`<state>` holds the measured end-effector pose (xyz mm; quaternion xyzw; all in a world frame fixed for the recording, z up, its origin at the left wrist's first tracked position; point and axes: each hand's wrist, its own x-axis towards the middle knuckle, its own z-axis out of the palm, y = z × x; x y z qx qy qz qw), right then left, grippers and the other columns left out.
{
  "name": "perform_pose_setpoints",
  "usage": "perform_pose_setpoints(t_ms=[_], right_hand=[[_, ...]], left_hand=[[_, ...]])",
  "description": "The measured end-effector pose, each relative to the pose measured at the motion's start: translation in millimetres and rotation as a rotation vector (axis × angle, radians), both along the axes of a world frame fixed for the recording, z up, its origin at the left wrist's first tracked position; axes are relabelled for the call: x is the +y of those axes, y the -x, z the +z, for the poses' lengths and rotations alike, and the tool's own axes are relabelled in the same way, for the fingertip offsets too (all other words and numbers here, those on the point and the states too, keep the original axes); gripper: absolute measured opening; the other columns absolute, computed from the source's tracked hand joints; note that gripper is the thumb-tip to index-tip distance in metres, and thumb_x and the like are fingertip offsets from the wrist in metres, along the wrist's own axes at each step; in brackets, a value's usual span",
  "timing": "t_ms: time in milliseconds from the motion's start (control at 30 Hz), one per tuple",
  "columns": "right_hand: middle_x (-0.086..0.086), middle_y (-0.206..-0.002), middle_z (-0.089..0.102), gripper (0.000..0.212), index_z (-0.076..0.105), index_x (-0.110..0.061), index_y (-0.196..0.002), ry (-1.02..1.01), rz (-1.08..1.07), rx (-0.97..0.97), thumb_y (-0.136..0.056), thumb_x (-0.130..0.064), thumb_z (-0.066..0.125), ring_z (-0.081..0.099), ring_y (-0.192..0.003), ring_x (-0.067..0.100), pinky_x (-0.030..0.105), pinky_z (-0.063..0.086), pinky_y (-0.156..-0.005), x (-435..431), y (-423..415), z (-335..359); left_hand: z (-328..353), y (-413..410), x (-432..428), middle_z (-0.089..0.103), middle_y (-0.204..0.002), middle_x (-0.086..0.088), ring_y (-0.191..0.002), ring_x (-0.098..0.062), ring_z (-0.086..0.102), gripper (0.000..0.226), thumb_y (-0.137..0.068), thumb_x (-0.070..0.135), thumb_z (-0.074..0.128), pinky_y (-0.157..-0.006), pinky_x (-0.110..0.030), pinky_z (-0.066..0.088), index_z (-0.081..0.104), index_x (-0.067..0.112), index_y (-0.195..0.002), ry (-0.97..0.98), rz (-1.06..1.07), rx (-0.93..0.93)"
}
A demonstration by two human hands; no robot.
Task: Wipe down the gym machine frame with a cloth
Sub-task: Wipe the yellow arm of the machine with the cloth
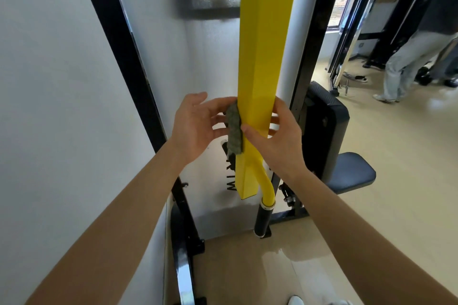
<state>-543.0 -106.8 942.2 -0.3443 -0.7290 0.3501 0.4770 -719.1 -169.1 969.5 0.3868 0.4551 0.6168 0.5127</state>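
A yellow square beam [262,57] of the gym machine hangs upright in the middle of the view, ending in a curved yellow tube with a black handle [262,220]. A grey-green cloth [234,131] lies against the beam's left face. My left hand [195,126] holds the cloth there, its fingers curled around it and the thumb raised. My right hand [272,141] grips the beam from the right, with the thumb across the front face next to the cloth and the fingers behind.
A black machine frame [119,62] with a white panel [173,62] stands behind the beam, against a white wall on the left. A black padded seat [352,173] and backrest [324,126] sit to the right. A person's legs [401,69] and other machines are at the far right.
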Motion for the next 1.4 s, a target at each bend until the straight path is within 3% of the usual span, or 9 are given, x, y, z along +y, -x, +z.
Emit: perform_pose_setpoints(t_ms=[200, 333, 500, 633, 767, 967, 1100, 1267, 1400], right_hand=[[-0.008, -0.129, 0.057, 0.075, 0.046, -0.023, -0.143, -0.033, -0.068, -0.019, -0.079, -0.048, 0.078, 0.057, -0.114, 0.014, 0.043, 0.057, -0.093, 2, 4, -7], [-0.013, -0.124, 0.057, 0.078, 0.046, -0.026, -0.142, -0.042, -0.065, -0.022, -0.075, -0.058, 0.07, 0.056, -0.112, 0.01, 0.038, 0.056, -0.093, 2, 2, -9], [-0.02, -0.121, 0.054, 0.076, 0.045, -0.029, -0.141, -0.051, -0.08, -0.018, -0.076, -0.059, 0.071, 0.055, -0.109, 0.005, 0.029, 0.053, -0.09, 5, 3, -14], [-0.023, -0.12, 0.053, 0.076, 0.043, -0.036, -0.141, -0.061, -0.066, -0.011, -0.074, -0.064, 0.068, 0.053, -0.107, -0.005, 0.017, 0.047, -0.084, 7, 3, -18], [-0.028, -0.118, 0.051, 0.074, 0.04, -0.043, -0.139, -0.063, -0.081, -0.007, -0.075, -0.066, 0.067, 0.052, -0.104, -0.011, 0.011, 0.043, -0.08, 6, 6, -19], [-0.022, -0.119, 0.056, 0.073, 0.043, -0.037, -0.142, -0.071, -0.028, -0.004, -0.078, -0.056, 0.072, 0.054, -0.108, -0.006, 0.016, 0.049, -0.084, 6, 0, -21], [-0.021, -0.119, 0.057, 0.071, 0.043, -0.035, -0.141, -0.072, -0.006, -0.011, -0.08, -0.055, 0.073, 0.056, -0.108, -0.002, 0.017, 0.05, -0.084, 6, -2, -21], [-0.016, -0.122, 0.059, 0.072, 0.043, -0.033, -0.144, -0.061, 0.002, -0.021, -0.082, -0.049, 0.075, 0.057, -0.111, 0.006, 0.032, 0.056, -0.09, 6, -5, -22], [-0.016, -0.121, 0.059, 0.076, 0.042, -0.033, -0.144, -0.046, 0.0, -0.025, -0.078, -0.058, 0.071, 0.058, -0.111, 0.008, 0.038, 0.058, -0.091, 4, -4, -20]], left_hand=[[23, 1, 8, 0.06, -0.138, -0.015, -0.118, -0.029, 0.057, 0.076, -0.092, 0.056, 0.025, -0.109, -0.048, 0.045, 0.056, 0.006, -0.14, -0.09, -0.032, 0.046], [6, -8, 9, 0.057, -0.135, -0.025, -0.112, -0.031, 0.052, 0.075, -0.084, 0.057, 0.031, -0.105, -0.047, 0.044, 0.062, 0.009, -0.133, 0.024, -0.037, 0.13], [0, -14, 10, 0.061, -0.123, -0.02, -0.107, -0.031, 0.051, 0.079, -0.079, 0.057, 0.037, -0.101, -0.045, 0.045, 0.063, 0.002, -0.129, 0.108, -0.002, 0.18], [21, -6, 14, 0.067, -0.123, -0.013, -0.108, -0.027, 0.06, 0.077, -0.081, 0.058, 0.034, -0.103, -0.044, 0.047, 0.062, 0.006, -0.13, 0.014, -0.01, 0.11], [41, -1, 16, 0.063, -0.137, -0.011, -0.122, -0.029, 0.058, 0.074, -0.089, 0.058, 0.032, -0.113, -0.048, 0.042, 0.059, 0.007, -0.136, -0.119, -0.022, 0.053], [25, -7, 17, 0.066, -0.135, -0.005, -0.13, -0.035, 0.055, 0.067, -0.086, 0.06, 0.035, -0.113, -0.053, 0.044, 0.065, 0.018, -0.13, 0.02, -0.026, 0.097], [24, 6, 13, 0.07, -0.118, -0.007, -0.11, -0.03, 0.06, 0.062, -0.083, 0.062, 0.039, -0.097, -0.047, 0.053, 0.077, 0.023, -0.112, 0.136, -0.104, 0.22], [42, 19, 8, 0.069, -0.122, -0.007, -0.098, -0.02, 0.066, 0.071, -0.08, 0.071, 0.038, -0.083, -0.037, 0.056, 0.077, 0.023, -0.115, 0.179, -0.196, 0.315], [59, 21, 4, 0.07, -0.122, -0.009, -0.096, -0.018, 0.067, 0.076, -0.089, 0.07, 0.032, -0.083, -0.036, 0.055, 0.075, 0.016, -0.12, 0.106, -0.188, 0.226]])
